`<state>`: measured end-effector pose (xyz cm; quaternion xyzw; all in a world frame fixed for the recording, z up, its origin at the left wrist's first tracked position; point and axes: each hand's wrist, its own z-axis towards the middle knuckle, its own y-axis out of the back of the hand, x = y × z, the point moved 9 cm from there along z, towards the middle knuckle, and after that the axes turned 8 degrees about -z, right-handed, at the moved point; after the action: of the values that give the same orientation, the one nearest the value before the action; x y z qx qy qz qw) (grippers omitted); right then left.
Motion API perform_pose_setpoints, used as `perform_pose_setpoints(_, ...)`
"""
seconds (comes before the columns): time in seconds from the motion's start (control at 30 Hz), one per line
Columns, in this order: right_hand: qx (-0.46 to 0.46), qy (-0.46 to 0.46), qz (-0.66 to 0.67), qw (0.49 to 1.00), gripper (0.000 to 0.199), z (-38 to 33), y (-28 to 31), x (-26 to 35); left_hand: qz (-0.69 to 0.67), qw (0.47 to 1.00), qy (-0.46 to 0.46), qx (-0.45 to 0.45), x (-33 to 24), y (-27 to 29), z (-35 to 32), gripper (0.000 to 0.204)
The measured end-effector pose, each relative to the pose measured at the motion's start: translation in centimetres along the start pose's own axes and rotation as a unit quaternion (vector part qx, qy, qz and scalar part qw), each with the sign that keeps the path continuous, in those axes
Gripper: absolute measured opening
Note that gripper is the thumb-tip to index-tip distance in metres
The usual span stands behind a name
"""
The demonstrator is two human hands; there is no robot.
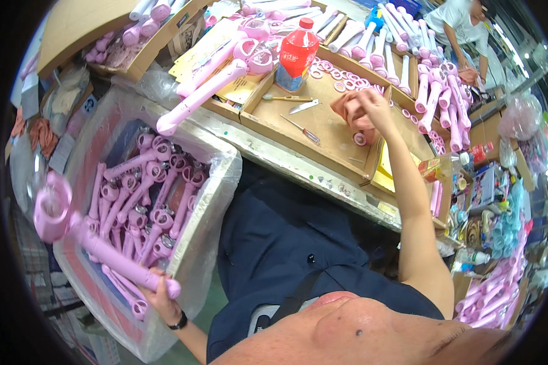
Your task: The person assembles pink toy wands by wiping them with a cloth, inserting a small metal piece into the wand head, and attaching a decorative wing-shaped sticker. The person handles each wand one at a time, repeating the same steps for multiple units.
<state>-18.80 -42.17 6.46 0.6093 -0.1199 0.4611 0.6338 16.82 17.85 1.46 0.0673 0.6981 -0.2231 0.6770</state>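
— What is seen about the hands?
— Nearest, a plastic-lined crate (230, 167) is filled with other wands (137, 188); beyond it a cardboard tray (332, 149) is set on the bench (256, 149), where a screwdriver (311, 135) and pink rings (347, 78) are held.
— And the fingers?
— A pink wand (112, 252) is gripped near its handle end by the left hand (162, 302), over the crate; a crumpled orange cloth (347, 109) is pinched by the right hand (376, 111) above the tray.
— How is that wand aimed?
— Its long axis is slanted, ring head to the upper left, and the crate's left rim is partly hidden.
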Motion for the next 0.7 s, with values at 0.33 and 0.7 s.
perform_pose_setpoints(0.33,-0.215,0.116,0.302,0.921,0.038,-9.2,12.3,10.1,-0.065,0.802,0.325,0.497,7.5,-30.0,-8.6,0.058)
perform_pose_setpoints(0.7,-0.092,0.389,-0.359,0.844,0.040,-10.2,0.3,20.0,-0.086,0.749,0.402,0.520,8.9,-32.3,-12.8,0.054)
